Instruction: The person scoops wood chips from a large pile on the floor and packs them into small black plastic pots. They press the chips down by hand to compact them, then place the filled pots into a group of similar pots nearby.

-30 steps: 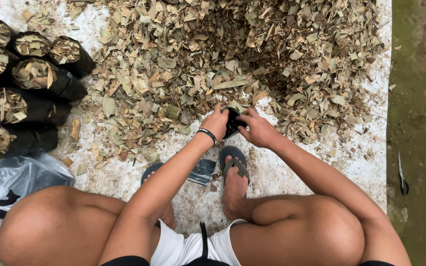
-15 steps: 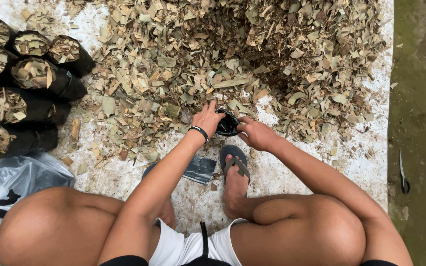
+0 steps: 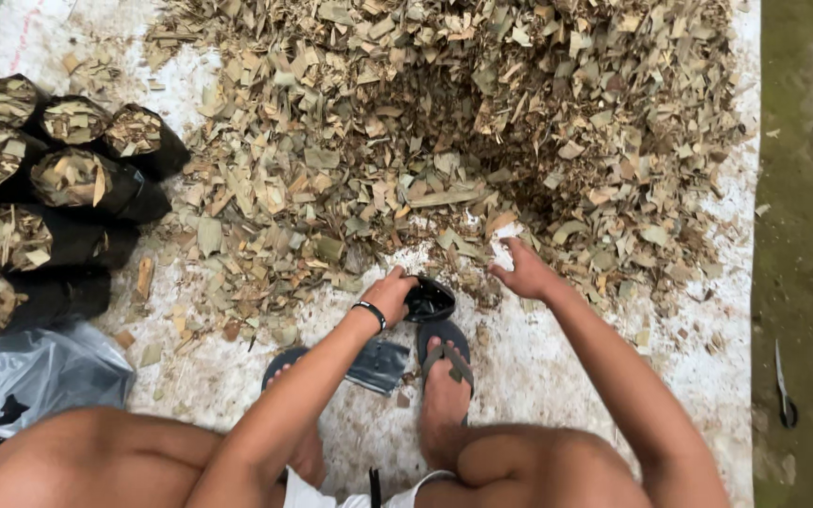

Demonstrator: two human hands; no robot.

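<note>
One black bag, two hands, left, right

A white woven sheet covers the ground, with mossy bare ground alongside, in daylight.

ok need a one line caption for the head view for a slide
Left hand holds a small black bag open while the right hand reaches into a dried-leaf pile.
</note>
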